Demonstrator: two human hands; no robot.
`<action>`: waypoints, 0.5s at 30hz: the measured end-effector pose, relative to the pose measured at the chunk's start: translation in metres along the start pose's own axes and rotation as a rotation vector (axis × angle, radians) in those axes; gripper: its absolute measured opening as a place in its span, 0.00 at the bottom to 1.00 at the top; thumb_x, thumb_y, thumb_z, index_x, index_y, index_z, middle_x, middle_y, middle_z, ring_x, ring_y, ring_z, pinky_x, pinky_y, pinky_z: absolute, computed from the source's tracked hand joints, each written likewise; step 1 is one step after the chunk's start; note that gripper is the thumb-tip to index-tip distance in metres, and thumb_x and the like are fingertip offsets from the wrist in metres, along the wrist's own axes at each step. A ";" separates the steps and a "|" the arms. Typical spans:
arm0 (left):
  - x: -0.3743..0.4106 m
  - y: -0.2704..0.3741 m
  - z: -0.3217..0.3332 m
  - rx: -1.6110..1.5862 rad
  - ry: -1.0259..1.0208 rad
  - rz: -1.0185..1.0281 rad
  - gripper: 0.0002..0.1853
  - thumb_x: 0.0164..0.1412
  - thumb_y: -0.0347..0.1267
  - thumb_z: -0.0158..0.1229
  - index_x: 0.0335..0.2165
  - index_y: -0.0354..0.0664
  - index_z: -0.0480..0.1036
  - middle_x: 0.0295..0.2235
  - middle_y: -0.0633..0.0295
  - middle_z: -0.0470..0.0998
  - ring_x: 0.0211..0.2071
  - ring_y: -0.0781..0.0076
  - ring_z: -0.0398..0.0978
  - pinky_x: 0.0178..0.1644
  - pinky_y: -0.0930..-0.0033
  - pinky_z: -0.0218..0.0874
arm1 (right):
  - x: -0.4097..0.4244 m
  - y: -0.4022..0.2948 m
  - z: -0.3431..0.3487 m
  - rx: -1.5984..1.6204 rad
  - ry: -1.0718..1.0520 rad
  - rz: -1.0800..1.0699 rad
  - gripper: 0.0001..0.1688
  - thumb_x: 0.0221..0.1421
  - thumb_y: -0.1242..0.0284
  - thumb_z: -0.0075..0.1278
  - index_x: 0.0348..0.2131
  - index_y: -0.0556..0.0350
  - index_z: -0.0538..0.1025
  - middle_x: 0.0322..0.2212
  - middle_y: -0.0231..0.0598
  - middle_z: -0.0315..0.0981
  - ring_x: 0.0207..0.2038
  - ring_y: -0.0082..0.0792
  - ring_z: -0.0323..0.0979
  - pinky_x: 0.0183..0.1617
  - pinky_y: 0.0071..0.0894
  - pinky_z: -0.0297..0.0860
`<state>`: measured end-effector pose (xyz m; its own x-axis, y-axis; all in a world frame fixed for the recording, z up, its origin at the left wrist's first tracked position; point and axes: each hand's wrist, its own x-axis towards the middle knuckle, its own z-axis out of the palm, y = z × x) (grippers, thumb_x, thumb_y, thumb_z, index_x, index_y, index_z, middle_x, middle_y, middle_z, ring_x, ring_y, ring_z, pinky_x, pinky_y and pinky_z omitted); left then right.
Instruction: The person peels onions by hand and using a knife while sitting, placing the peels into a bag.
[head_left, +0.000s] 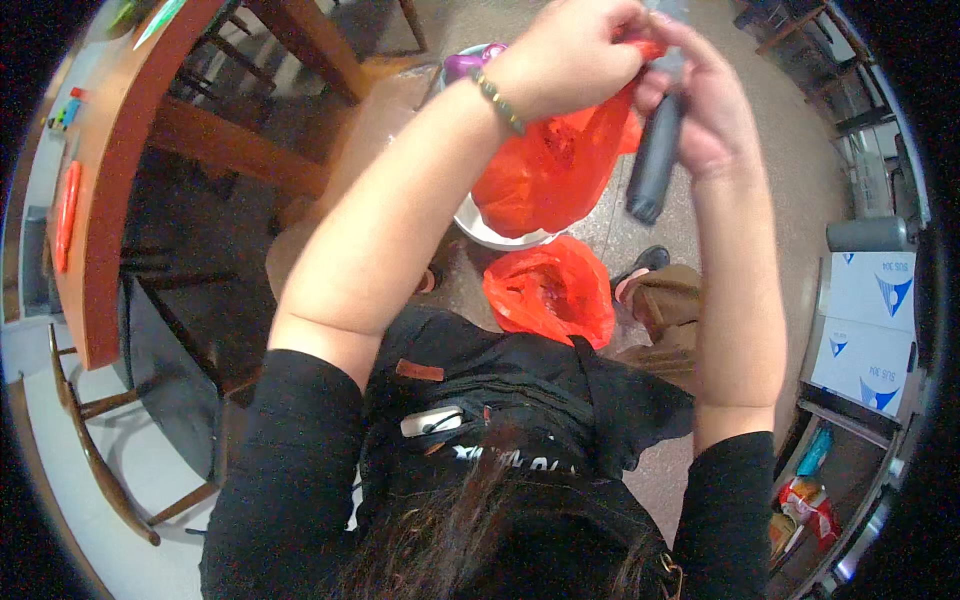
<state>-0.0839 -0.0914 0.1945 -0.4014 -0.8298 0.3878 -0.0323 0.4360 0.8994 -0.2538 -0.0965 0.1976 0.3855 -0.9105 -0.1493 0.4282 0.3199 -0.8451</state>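
Observation:
My left hand (577, 67), with a beaded bracelet at the wrist, grips the gathered top of a red plastic bag (551, 172). The bag hangs bulging over a white basin (499, 236), and its contents cannot be made out. My right hand (705, 105) meets the left at the top edge of the view, fingertips close to the bag's top. Its curled fingers hold a dark cylinder (656, 161) with greyish, see-through film at its upper end; what it is stays unclear. Below the basin, a second red plastic bag (551, 289) stands open on the floor.
Shiny purple things (469, 66) show beyond my left wrist. A wooden table (105, 187) bears a red-handled tool (69, 214) at left, near a wooden chair (97, 442). At right stands a cabinet (862, 330) with blue-and-white panels, packets on a shelf below.

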 end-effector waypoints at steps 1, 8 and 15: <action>0.006 0.017 -0.002 -0.011 -0.081 0.017 0.08 0.61 0.28 0.53 0.39 0.39 0.74 0.34 0.60 0.74 0.33 0.72 0.73 0.39 0.71 0.66 | 0.004 -0.013 -0.004 0.030 -0.005 -0.041 0.13 0.57 0.66 0.55 0.35 0.58 0.73 0.21 0.28 0.67 0.19 0.18 0.64 0.20 0.15 0.66; 0.015 0.104 0.028 0.166 0.096 0.225 0.18 0.59 0.26 0.51 0.49 0.34 0.70 0.57 0.39 0.59 0.56 0.48 0.62 0.57 0.56 0.59 | -0.019 -0.117 0.020 0.052 -0.016 -0.363 0.05 0.56 0.77 0.46 0.34 0.58 0.73 0.30 0.45 0.75 0.31 0.37 0.75 0.39 0.36 0.76; -0.108 -0.067 0.038 -0.222 1.065 -0.133 0.09 0.52 0.20 0.51 0.34 0.39 0.67 0.26 0.66 0.69 0.25 0.77 0.65 0.28 0.75 0.59 | -0.004 -0.118 -0.067 -0.223 0.214 -0.168 0.06 0.56 0.76 0.50 0.35 0.56 0.72 0.28 0.40 0.72 0.25 0.29 0.71 0.31 0.24 0.72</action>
<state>-0.0737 -0.0178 0.0851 0.5935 -0.7879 0.1642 0.1918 0.3366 0.9219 -0.3603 -0.1486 0.2639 0.1352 -0.9873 -0.0832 0.2727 0.1178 -0.9549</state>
